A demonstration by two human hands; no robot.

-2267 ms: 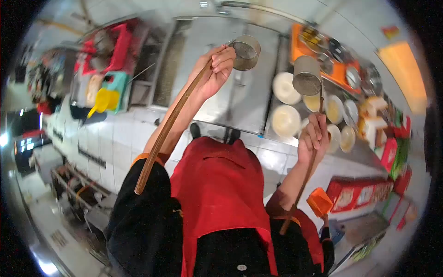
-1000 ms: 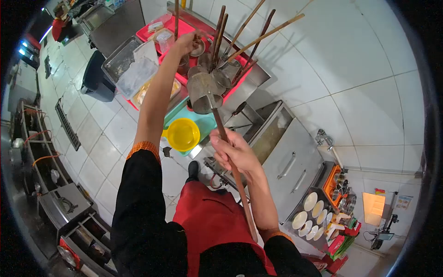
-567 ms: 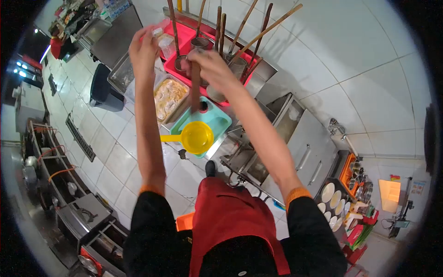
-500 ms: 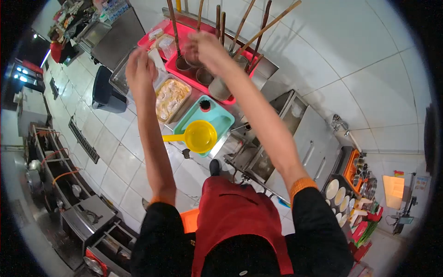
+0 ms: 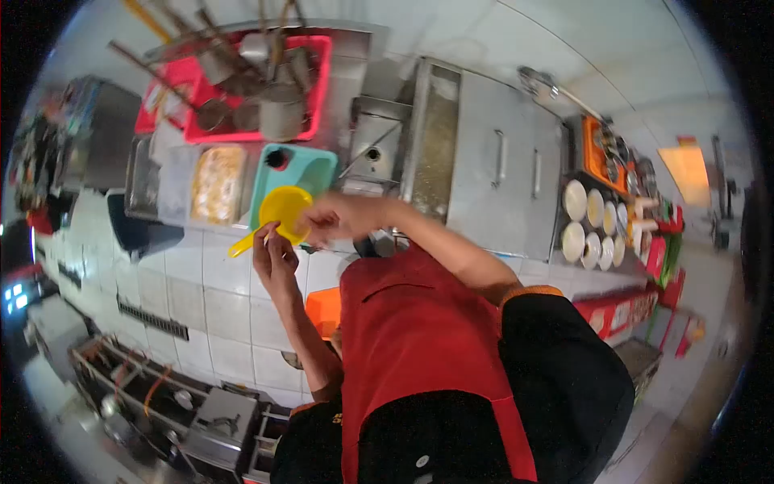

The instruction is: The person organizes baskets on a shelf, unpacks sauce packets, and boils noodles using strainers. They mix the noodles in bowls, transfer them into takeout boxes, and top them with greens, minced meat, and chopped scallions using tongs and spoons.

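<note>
My left hand [image 5: 276,256] is raised in front of the yellow dipper [image 5: 284,206], its fingers half bent and apart, close to the dipper's handle in the view. My right hand [image 5: 345,218] is level with it on the right, overlapping the dipper's rim; its fingers are loosely curled, apart and a little blurred. I see nothing held in either hand. The dipper rests on a turquoise tray [image 5: 321,165], where a small dark-topped red item [image 5: 278,158] also lies. Left of the tray is a plastic container [image 5: 218,184] of pale, floury-looking food.
A pink basin [image 5: 324,89] behind the tray holds several long-handled metal strainers and pots. To the right are a vat of cloudy liquid [image 5: 436,153] and a steel lid [image 5: 504,161]. Several bowls [image 5: 574,198] stand further right. A dark bin [image 5: 137,230] is on the left.
My view has turned towards the right. Both hands have come back from the strainers and the food container, down beside the yellow dipper, and closer together.
</note>
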